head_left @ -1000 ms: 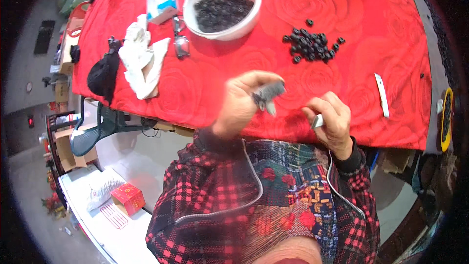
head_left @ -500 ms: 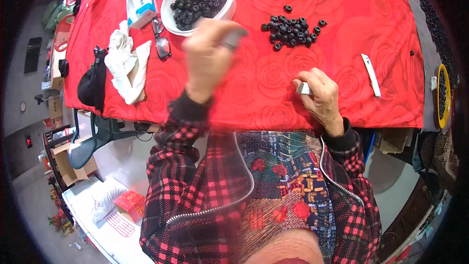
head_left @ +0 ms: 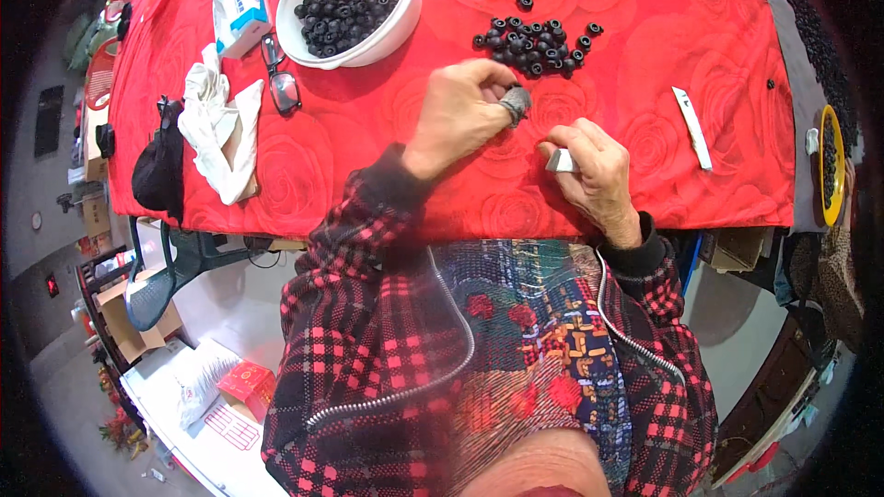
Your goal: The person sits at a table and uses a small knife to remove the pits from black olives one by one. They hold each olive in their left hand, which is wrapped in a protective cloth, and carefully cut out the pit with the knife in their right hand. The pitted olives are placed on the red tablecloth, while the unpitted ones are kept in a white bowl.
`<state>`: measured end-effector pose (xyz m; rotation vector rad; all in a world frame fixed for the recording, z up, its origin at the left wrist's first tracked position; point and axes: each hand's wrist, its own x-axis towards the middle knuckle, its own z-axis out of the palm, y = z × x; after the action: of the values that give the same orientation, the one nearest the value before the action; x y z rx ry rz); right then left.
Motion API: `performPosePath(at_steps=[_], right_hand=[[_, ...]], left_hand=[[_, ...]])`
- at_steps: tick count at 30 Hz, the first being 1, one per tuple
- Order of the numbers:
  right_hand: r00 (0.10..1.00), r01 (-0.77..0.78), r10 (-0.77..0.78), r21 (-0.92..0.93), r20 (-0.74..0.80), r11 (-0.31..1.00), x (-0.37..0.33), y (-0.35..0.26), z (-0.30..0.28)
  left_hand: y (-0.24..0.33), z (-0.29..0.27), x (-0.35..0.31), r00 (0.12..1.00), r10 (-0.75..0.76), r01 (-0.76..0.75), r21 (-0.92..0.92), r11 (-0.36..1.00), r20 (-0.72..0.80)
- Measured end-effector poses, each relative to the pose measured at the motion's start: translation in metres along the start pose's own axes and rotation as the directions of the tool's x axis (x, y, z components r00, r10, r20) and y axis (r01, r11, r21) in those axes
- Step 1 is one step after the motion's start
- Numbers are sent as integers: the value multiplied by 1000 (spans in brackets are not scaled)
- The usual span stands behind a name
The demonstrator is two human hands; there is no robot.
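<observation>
- With our left hand [head_left: 465, 115], we are curling the fingers inward, a grey wrap [head_left: 518, 103] showing at the tips; we cannot tell whether they are pinching anything.
- With our right hand [head_left: 597, 170], fingers bent close, we are gripping a pale piece [head_left: 561, 161].
- Black beads [head_left: 537, 44] are lying piled just beyond our left hand; more are sitting in a white bowl [head_left: 398, 23].

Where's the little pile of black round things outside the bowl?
In the head view, the pile lies on the red tablecloth, right of the white bowl and just beyond the left hand.
</observation>
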<state>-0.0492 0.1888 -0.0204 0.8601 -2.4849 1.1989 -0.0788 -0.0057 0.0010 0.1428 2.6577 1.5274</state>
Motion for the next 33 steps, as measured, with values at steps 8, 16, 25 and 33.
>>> performPosePath(at_steps=[8, 16, 25, 33], right_hand=[[997, -53, 67, 252, -46, 966, 11, -31, -3], [998, -6, -15, 362, 56, 932, 4, -33, -8], [959, 24, -145, 440, 242, 898, 11, -36, -24], [980, 201, -189, 354, -69, 913, 8, -41, -18]], left_hand=[[-12, 8, -53, 890, -42, 456, -877, 150, 455], [-6, -2, -69, 798, -26, 601, -793, 99, 602], [1, -14, -78, 735, -140, 673, -688, 273, 663], [24, -6, -82, 816, -148, 578, -776, 252, 559]])
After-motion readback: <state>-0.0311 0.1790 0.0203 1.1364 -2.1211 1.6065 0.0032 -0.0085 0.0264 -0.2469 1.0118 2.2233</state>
